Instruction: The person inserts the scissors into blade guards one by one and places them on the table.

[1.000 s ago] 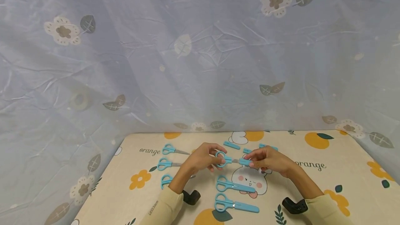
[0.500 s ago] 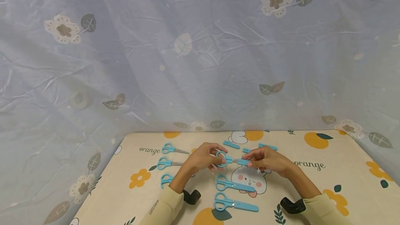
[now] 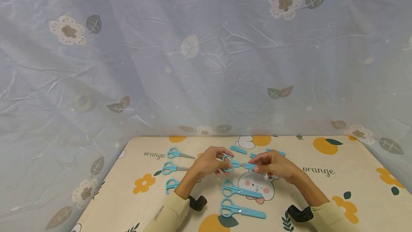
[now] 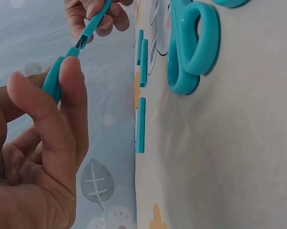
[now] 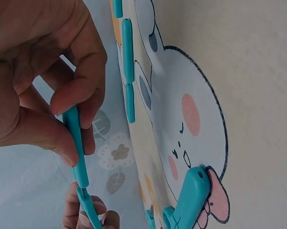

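Observation:
My left hand (image 3: 209, 162) pinches the looped handle of a pair of blue scissors (image 3: 236, 164), lifted over the table. My right hand (image 3: 276, 165) pinches a blue blade cover (image 3: 249, 166) between thumb and fingers. The cover sits over most of the blades; a short strip of metal shows between it and the handle. In the left wrist view, the cover (image 4: 93, 26) and the handle (image 4: 53, 78) lie in one line with that strip between. The right wrist view shows the cover (image 5: 76, 138) close against the handle end (image 5: 88, 207).
Two covered scissors (image 3: 241, 190) (image 3: 243, 209) lie in front of my hands. Several uncovered scissors (image 3: 173, 153) lie at the left, one partly behind my left forearm. Loose blade covers (image 3: 238, 149) (image 3: 278, 151) lie at the back. A patterned curtain (image 3: 206, 63) hangs behind the table.
My right hand has moved slightly left with the cover, and the exposed strip of blade has become shorter. My left hand stays nearly still.

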